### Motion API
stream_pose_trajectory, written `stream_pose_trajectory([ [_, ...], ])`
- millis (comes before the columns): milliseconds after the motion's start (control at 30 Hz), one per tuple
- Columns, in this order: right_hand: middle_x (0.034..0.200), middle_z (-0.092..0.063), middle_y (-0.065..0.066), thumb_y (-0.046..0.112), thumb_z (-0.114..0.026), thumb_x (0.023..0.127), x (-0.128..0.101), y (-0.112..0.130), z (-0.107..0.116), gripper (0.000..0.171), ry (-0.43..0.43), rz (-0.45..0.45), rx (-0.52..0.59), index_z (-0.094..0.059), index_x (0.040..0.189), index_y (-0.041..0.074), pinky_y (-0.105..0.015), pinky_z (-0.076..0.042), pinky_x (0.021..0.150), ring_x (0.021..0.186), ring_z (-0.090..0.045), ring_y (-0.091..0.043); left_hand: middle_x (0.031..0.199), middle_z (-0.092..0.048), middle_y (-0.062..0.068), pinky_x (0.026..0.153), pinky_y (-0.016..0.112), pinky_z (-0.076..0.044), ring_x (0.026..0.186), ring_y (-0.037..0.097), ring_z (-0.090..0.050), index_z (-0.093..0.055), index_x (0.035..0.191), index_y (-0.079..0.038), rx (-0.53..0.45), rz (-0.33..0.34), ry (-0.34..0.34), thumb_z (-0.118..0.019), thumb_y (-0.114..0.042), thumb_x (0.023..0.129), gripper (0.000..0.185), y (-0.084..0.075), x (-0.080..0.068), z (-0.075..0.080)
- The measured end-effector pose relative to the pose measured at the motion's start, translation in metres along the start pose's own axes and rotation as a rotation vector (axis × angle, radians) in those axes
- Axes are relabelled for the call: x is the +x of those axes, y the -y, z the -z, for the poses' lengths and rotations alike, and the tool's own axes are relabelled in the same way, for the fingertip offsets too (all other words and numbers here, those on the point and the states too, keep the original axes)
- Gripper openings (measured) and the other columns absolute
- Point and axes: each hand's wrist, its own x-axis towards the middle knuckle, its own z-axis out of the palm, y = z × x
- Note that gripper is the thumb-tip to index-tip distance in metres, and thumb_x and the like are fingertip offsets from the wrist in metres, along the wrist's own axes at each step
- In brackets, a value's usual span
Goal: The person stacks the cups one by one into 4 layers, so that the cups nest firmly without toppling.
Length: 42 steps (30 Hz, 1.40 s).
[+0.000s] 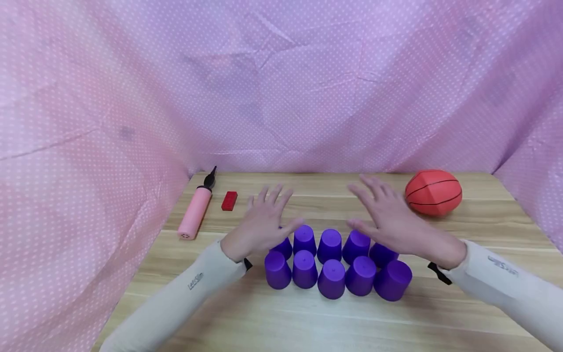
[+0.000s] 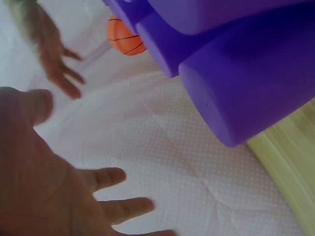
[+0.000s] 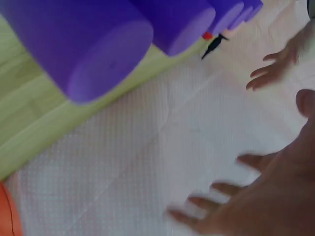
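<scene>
Several purple cups (image 1: 332, 279) stand upside down in two rows on the wooden table. My left hand (image 1: 260, 226) hovers at the left end of the back row, fingers spread and holding nothing; it partly hides the leftmost back cup (image 1: 283, 248). Over the right end, my right hand (image 1: 391, 217) is spread too, with nothing in it, covering part of the rightmost back cup (image 1: 383, 254). In the left wrist view, purple cups (image 2: 246, 83) loom close beside the spread fingers (image 2: 129, 209). The right wrist view has a cup (image 3: 106, 59) apart from the blurred right fingers (image 3: 202, 202).
A red ball with black lines (image 1: 433, 192) sits at the back right, just beyond the right hand. On the left lie a pink hand pump (image 1: 195, 211) with a black nozzle and a small red block (image 1: 229, 201). Pink dotted cloth (image 1: 281, 88) hangs behind the table (image 1: 281, 325).
</scene>
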Motion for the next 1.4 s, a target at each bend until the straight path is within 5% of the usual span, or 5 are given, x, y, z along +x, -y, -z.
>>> stream_pose_trajectory([
  [133, 0.138, -0.041, -0.014, 0.036, -0.065, 0.088, 0.013, 0.012, -0.013, 0.056, 0.057, 0.239, 0.050, -0.047, 0.135, 0.011, -0.053, -0.035, 0.097, 0.123, -0.040, -0.033, 0.122, -0.053, 0.008, 0.090, 0.041, -0.043, 0.109, 0.026, -0.050, -0.049, 0.128, -0.008, 0.006, -0.052, -0.021, -0.055, -0.047, 0.091, 0.054, 0.008, -0.013, 0.002],
  [300, 0.116, -0.054, -0.007, 0.024, -0.069, 0.086, 0.034, 0.029, -0.032, 0.034, 0.162, 0.448, 0.067, -0.059, 0.114, 0.008, -0.041, -0.044, 0.091, 0.108, -0.051, -0.023, 0.100, -0.055, 0.000, 0.073, 0.030, -0.046, 0.089, 0.016, -0.050, -0.059, 0.107, -0.013, 0.022, -0.130, 0.024, -0.068, -0.036, 0.085, 0.033, 0.014, -0.023, -0.004],
  [433, 0.104, -0.055, -0.003, 0.020, -0.072, 0.084, 0.049, 0.037, -0.047, 0.026, 0.204, 0.506, 0.065, -0.060, 0.104, 0.010, -0.035, -0.046, 0.084, 0.095, -0.052, -0.019, 0.097, -0.054, -0.002, 0.070, 0.029, -0.044, 0.086, 0.015, -0.048, -0.061, 0.101, -0.014, 0.037, -0.147, 0.031, -0.073, -0.034, 0.082, 0.030, 0.017, -0.025, -0.012],
  [1033, 0.085, -0.053, 0.003, 0.020, -0.075, 0.079, 0.073, 0.045, -0.060, 0.023, 0.234, 0.452, 0.064, -0.056, 0.090, 0.012, -0.031, -0.046, 0.070, 0.078, -0.052, -0.015, 0.089, -0.054, -0.004, 0.067, 0.027, -0.044, 0.080, 0.013, -0.049, -0.058, 0.094, -0.015, -0.103, -0.118, 0.020, -0.075, -0.021, 0.081, 0.023, 0.032, -0.020, -0.022],
  [1400, 0.085, -0.057, -0.001, 0.019, -0.074, 0.079, 0.102, 0.002, -0.036, 0.020, 0.108, 0.250, 0.122, -0.058, 0.089, 0.010, -0.033, -0.046, 0.066, 0.075, -0.054, -0.017, 0.088, -0.053, -0.002, 0.063, 0.027, -0.045, 0.078, 0.013, -0.051, -0.057, 0.094, -0.013, -0.158, -0.076, -0.119, -0.075, -0.021, 0.081, 0.023, 0.045, 0.033, -0.019],
])
